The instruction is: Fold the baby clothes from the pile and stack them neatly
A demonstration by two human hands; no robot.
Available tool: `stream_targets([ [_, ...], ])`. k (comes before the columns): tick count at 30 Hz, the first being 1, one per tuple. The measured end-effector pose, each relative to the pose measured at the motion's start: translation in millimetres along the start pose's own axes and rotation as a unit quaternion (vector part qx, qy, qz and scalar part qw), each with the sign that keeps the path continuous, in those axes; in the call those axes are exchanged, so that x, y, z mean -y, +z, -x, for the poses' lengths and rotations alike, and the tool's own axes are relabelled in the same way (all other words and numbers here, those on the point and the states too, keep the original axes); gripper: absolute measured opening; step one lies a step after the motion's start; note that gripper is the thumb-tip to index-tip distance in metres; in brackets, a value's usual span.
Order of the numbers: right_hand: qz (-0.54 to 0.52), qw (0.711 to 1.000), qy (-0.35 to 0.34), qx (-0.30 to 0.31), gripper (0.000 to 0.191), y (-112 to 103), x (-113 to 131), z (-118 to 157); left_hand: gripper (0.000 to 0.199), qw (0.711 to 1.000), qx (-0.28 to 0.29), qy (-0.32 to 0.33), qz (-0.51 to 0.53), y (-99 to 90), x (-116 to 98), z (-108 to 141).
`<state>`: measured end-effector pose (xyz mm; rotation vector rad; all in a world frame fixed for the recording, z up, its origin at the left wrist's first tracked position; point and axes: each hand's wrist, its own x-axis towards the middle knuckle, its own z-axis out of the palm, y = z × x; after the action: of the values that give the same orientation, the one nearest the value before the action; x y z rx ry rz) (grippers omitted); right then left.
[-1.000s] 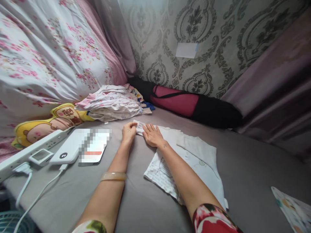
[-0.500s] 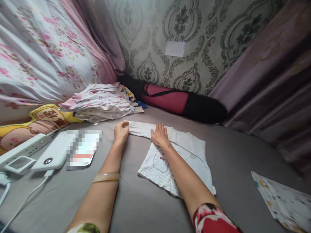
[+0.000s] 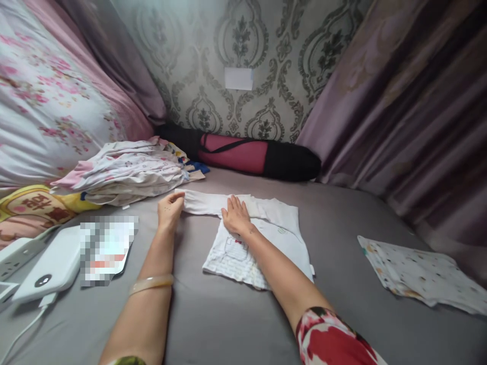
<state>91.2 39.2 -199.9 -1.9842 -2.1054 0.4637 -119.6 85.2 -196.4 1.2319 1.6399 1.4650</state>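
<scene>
A small white long-sleeved shirt (image 3: 292, 243) lies on the grey bed sheet, a line-drawn figure with a red bow printed on its front. One sleeve stretches out to the left, and my left hand (image 3: 170, 209) pinches its cuff end between thumb and fingers. My right hand (image 3: 236, 215) rests flat on the shirt where that sleeve meets the body, fingers extended. Beneath my right forearm, part of the print is hidden.
Left of my arm lie a phone with a blurred screen (image 3: 110, 248), a white power bank (image 3: 53, 268) and a power strip (image 3: 17, 258). Behind are piled clothes (image 3: 129, 172), a yellow cushion (image 3: 41, 203) and a long red-black bag (image 3: 236, 154). A folded patterned cloth (image 3: 418, 274) lies right.
The view has swung to the right, so most things sit further left in the picture. Both hands keep their places on the shirt, the left still at the cuff.
</scene>
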Motion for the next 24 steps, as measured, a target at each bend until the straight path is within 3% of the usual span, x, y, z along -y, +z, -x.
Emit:
stream_targets([
  [5, -0.051, 0.998, -0.024, 0.014, 0.064, -21, -7, 7, 0.051, 0.997, 0.026, 0.004, 0.076, 4.7, -30, 6],
  [10, -0.008, 0.993, 0.081, -0.082, 0.064, -30, -37, 34, 0.052, 0.994, 0.049, 0.007, 0.102, 23.9, -62, 11],
  [14, -0.023, 0.995, 0.084, -0.047, 0.063, -24, -52, 46, 0.052, 0.994, 0.066, 0.071, 0.047, 43.2, -84, 17],
  [17, -0.108, 0.988, 0.058, -0.096, 0.052, -30, -60, 45, 0.048, 0.987, 0.079, 0.138, 0.000, 59.4, -95, 25],
  [20, -0.293, 0.933, 0.083, -0.193, 0.039, -43, -67, 45, 0.043, 0.976, 0.099, 0.192, -0.021, 78.1, -102, 37],
  [22, -0.469, 0.851, 0.136, -0.194, 0.032, -51, -71, 49, 0.040, 0.968, 0.121, 0.218, -0.027, 90.9, -104, 48],
  [24, -0.626, 0.745, 0.175, -0.149, 0.031, -56, -75, 54, 0.038, 0.959, 0.152, 0.238, -0.024, 101.9, -106, 63],
])
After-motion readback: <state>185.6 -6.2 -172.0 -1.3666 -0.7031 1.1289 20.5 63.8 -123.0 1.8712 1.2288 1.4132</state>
